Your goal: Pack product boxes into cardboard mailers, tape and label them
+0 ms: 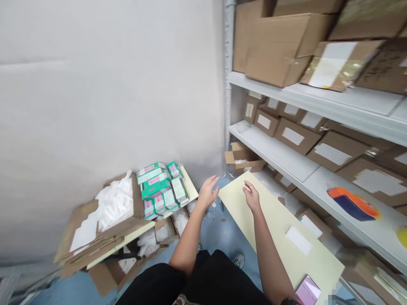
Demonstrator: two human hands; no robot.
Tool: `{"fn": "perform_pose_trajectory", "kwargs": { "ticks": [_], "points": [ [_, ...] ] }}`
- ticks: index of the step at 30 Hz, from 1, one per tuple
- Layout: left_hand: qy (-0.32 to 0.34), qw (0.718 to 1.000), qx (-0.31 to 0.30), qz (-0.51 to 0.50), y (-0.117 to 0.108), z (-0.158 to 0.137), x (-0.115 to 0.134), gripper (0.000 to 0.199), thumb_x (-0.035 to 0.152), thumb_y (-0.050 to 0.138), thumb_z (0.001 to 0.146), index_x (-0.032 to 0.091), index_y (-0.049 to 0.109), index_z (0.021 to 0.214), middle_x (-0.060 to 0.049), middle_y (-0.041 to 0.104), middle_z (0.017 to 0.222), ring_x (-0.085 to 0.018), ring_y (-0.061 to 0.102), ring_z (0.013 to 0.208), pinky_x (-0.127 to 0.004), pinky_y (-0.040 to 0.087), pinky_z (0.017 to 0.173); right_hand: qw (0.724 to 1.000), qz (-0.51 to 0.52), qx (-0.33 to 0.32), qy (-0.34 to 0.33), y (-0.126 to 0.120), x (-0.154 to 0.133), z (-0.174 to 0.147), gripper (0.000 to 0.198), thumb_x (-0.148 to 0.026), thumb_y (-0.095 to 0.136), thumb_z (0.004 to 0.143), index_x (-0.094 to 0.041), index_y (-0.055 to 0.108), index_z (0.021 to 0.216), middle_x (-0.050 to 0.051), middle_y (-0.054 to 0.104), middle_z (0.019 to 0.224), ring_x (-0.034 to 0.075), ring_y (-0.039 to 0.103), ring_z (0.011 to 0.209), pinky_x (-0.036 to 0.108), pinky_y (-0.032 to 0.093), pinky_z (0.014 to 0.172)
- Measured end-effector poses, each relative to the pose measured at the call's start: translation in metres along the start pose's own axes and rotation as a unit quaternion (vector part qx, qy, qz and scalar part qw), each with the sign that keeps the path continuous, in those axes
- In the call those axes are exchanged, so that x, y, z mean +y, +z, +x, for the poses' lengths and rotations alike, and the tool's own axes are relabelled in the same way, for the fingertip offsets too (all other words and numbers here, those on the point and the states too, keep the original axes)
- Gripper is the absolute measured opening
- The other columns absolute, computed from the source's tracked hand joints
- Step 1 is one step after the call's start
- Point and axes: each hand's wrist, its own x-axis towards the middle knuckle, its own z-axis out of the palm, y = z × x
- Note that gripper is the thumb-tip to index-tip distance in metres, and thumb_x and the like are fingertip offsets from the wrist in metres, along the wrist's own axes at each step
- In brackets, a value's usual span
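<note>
My left hand [208, 192] is held out in the air over the gap between two tables, fingers stretched and apart from the thumb, with nothing in it. Nearest to it on the left are green and white boxes [156, 186] with pink marks, stacked on a table. My right hand [252, 196] hovers over the far end of a pale yellow tabletop [270, 212], its fingers spread and empty. The palms face each other. A white paper [299, 239] and a phone [308, 290] lie on that tabletop, beside my right forearm.
An open carton [136, 199] holds white bagged items [116, 203] at the left. Metal shelving [273, 148] with labelled brown boxes [293, 135] runs along the right; an orange and blue object [353, 204] lies on one shelf. An open box [243, 159] stands by the shelf post.
</note>
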Motion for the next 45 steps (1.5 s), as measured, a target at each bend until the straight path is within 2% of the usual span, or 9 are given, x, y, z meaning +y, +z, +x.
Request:
{"fn": "perform_pose_trajectory", "kwargs": {
  "ticks": [5,16,22,27,30,32,37,42,45],
  "points": [
    [-0.055,0.998,0.036,-0.001,-0.046,-0.029,-0.061,0.047,0.026,0.055,0.1,0.022,0.061,0.147,-0.011,0.06,0.152,-0.026,0.055,0.143,-0.052,0.045,0.123,0.997,-0.013,-0.07,-0.005,0.096,-0.001,0.0,0.055,-0.053,0.066,0.088,-0.022,0.074,0.132,0.014,0.066,0.147,0.033,0.062,0.136,0.051,0.052,0.113],
    [-0.218,0.963,0.159,-0.013,-0.161,-0.087,-0.233,0.054,0.029,0.057,0.098,0.021,0.056,0.152,-0.013,0.056,0.157,-0.03,0.049,0.149,-0.053,0.039,0.126,0.971,-0.064,-0.219,-0.073,0.343,-0.027,0.006,0.059,-0.051,0.065,0.088,-0.027,0.069,0.141,0.01,0.061,0.154,0.03,0.052,0.146,0.051,0.048,0.117],
    [-0.305,0.931,0.195,-0.039,-0.195,-0.119,-0.305,0.062,0.031,0.06,0.096,0.02,0.052,0.156,-0.014,0.053,0.16,-0.031,0.044,0.153,-0.051,0.035,0.128,0.958,-0.077,-0.263,-0.085,0.444,-0.034,0.002,0.065,-0.051,0.064,0.088,-0.024,0.064,0.147,0.012,0.052,0.162,0.031,0.045,0.152,0.049,0.047,0.118],
    [-0.438,0.876,0.184,-0.08,-0.179,-0.143,-0.344,0.067,0.036,0.067,0.09,0.014,0.054,0.151,-0.022,0.045,0.164,-0.037,0.038,0.156,-0.054,0.033,0.127,0.954,-0.082,-0.278,-0.072,0.48,-0.021,0.003,0.067,-0.052,0.065,0.085,-0.023,0.065,0.145,0.013,0.054,0.16,0.031,0.05,0.148,0.049,0.048,0.116],
    [-0.515,0.828,0.196,-0.102,-0.159,-0.155,-0.353,0.074,0.036,0.07,0.086,0.011,0.05,0.153,-0.026,0.029,0.172,-0.041,0.033,0.158,-0.054,0.034,0.126,0.954,-0.088,-0.282,-0.058,0.483,-0.006,0.008,0.068,-0.051,0.066,0.082,-0.021,0.067,0.142,0.014,0.057,0.158,0.032,0.052,0.146,0.051,0.048,0.115],
    [-0.538,0.808,0.209,-0.119,-0.148,-0.161,-0.355,0.078,0.035,0.068,0.086,0.011,0.045,0.157,-0.027,0.027,0.172,-0.04,0.033,0.159,-0.053,0.034,0.126,0.954,-0.096,-0.281,-0.045,0.478,0.008,0.013,0.067,-0.051,0.067,0.08,-0.022,0.068,0.141,0.012,0.059,0.156,0.031,0.054,0.145,0.052,0.048,0.116],
    [-0.532,0.8,0.246,-0.131,-0.13,-0.173,-0.356,0.08,0.031,0.063,0.088,0.011,0.037,0.162,-0.026,0.041,0.166,-0.036,0.036,0.157,-0.05,0.032,0.128,0.954,-0.11,-0.279,0.009,0.465,0.054,0.022,0.07,-0.052,0.069,0.074,-0.022,0.07,0.137,0.012,0.066,0.148,0.033,0.058,0.141,0.055,0.045,0.118],
    [-0.549,0.781,0.275,-0.118,-0.125,-0.177,-0.354,0.077,0.03,0.059,0.09,0.011,0.038,0.161,-0.025,0.052,0.155,-0.036,0.045,0.152,-0.051,0.035,0.126,0.94,-0.127,-0.311,0.063,0.486,0.085,0.012,0.063,-0.05,0.076,0.067,-0.026,0.075,0.125,0.008,0.075,0.135,0.032,0.065,0.133,0.055,0.045,0.118],
    [-0.526,0.81,0.242,-0.09,-0.131,-0.174,-0.355,0.07,0.028,0.054,0.093,0.013,0.041,0.159,-0.022,0.06,0.148,-0.031,0.052,0.147,-0.046,0.038,0.124,0.937,-0.144,-0.309,0.078,0.504,0.089,0.002,0.056,-0.048,0.074,0.067,-0.025,0.077,0.118,0.009,0.076,0.131,0.031,0.067,0.131,0.053,0.045,0.118]
  ]
}}
